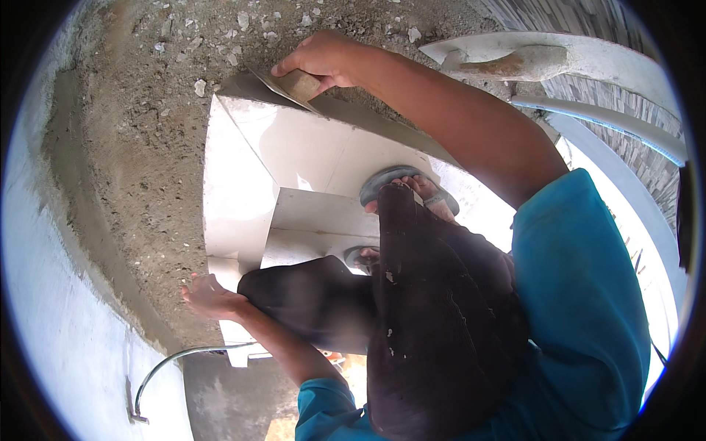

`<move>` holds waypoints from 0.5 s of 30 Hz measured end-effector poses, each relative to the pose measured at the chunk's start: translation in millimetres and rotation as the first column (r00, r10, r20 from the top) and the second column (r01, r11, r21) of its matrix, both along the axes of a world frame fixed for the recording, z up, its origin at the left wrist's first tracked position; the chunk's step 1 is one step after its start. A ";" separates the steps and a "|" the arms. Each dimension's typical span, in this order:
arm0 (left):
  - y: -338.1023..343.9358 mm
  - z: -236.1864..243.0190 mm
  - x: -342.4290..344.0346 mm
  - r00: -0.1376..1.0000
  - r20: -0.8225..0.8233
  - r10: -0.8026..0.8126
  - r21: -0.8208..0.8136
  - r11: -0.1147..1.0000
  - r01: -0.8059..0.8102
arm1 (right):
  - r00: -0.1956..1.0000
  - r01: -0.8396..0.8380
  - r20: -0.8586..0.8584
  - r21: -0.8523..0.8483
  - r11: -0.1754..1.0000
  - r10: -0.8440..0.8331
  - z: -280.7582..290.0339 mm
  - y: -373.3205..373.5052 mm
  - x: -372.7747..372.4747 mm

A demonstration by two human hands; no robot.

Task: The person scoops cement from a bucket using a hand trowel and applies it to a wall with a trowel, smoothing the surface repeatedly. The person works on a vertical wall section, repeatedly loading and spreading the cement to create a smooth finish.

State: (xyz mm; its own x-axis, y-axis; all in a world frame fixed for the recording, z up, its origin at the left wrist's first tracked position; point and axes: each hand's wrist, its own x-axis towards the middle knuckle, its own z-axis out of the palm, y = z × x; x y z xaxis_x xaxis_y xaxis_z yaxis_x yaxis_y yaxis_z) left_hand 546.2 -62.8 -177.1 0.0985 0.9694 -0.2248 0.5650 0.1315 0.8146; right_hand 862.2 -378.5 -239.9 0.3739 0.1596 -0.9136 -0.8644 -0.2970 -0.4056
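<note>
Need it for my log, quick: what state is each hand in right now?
Left hand: loosely open, seemingly empty, by the white tiled edge; contact unclear.
Right hand: closed, holding a flat-bladed tool by its tan block.

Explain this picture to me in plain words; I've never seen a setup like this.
There is no machine here, just a person's two bare hands. One wide fisheye camera on the head looks down, so straight edges bend near the rim. The dark trousers and teal sleeves are the wearer's own.

The right hand holds a flat tool with a tan block grip at the edge of the pale smooth tiles. The left hand, with nothing visible in it, is by the near left edge of those tiles.

Beyond is rough, sandy ground strewn with pale chips. At upper right is a long pale tool with a handle.
</note>
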 end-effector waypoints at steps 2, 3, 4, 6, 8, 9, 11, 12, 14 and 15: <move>2.3 -1.0 -1.3 0.999 -0.020 -0.032 -0.015 0.999 0.032 | 1.000 -0.013 0.020 0.014 1.000 0.013 -1.8 11.1 8.6; 5.2 -1.0 -5.5 0.996 -0.055 -0.077 -0.022 0.997 0.076 | 1.000 -0.014 0.027 0.021 1.000 0.014 -2.6 17.5 12.0; 7.1 -1.7 -8.6 0.995 -0.044 -0.084 -0.025 0.996 0.083 | 0.999 -0.015 0.033 0.026 1.000 0.014 -3.2 23.6 15.4; 2.1 -0.1 -5.0 0.998 0.024 -0.060 -0.029 0.998 0.061 | 0.999 -0.017 0.049 0.063 0.998 0.014 -4.2 35.4 22.7; -4.8 1.3 0.8 0.997 0.072 -0.033 -0.029 0.999 0.035 | 0.997 -0.023 0.071 0.100 0.995 0.016 -4.0 44.0 28.3; -6.3 1.9 1.9 0.997 0.063 -0.038 -0.027 0.999 0.040 | 0.996 -0.028 0.086 0.120 0.992 0.018 -2.2 47.3 31.2; -8.6 4.3 6.9 0.998 0.048 -0.035 -0.038 0.999 0.037 | 0.993 -0.041 0.114 0.157 0.987 0.023 2.3 50.2 35.4; -9.5 7.2 10.8 0.999 0.042 -0.024 -0.047 0.999 0.026 | 0.991 -0.053 0.128 0.177 0.983 0.030 4.1 51.9 37.0; -11.2 9.2 13.2 1.000 0.005 -0.016 -0.041 0.999 0.016 | 0.985 -0.069 0.171 0.207 0.976 0.033 8.3 52.8 36.3; -10.6 9.7 13.5 1.000 -0.025 -0.018 -0.027 0.999 0.017 | 0.979 -0.075 0.202 0.216 0.973 0.030 13.7 52.9 34.3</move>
State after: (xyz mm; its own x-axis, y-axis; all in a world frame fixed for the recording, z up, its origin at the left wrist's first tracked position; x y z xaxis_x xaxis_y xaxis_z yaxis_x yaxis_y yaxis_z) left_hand 559.7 -73.4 -167.4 0.1097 0.9612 -0.2529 0.5876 0.1425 0.7965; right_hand 896.6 -325.6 -226.2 0.5280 0.3740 -0.7624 -0.7466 -0.2233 -0.6266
